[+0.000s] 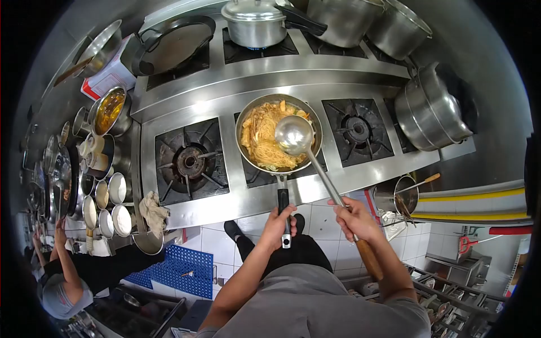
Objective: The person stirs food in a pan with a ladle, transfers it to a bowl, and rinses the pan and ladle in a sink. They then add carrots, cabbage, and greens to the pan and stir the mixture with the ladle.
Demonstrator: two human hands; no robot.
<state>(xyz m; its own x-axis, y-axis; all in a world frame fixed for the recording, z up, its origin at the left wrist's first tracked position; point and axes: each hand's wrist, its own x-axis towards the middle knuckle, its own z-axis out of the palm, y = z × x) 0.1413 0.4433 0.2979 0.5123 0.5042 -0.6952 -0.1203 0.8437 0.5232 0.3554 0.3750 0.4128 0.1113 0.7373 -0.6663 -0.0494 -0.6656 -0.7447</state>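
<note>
A frying pan (240,147) full of noodles (262,134) sits over the middle front burner. My left hand (274,228) is closed around the pan's black handle (283,198). In my right hand (355,218) is a long metal ladle (294,135) with a wooden grip, its fingers wrapped round the shaft where the wood begins. The ladle's round bowl rests over the right side of the noodles, its rounded back facing up. Pieces of something golden lie among the noodles near the pan's far edge.
Burners (191,161) flank the pan on both sides. A pressure cooker (255,23) stands over a blue flame behind. Large pots (433,107) stand at the right. Left are bowls of white powder (121,221), a bowl of oil (110,111) and a cloth (152,213). Another person (65,287) works at far left.
</note>
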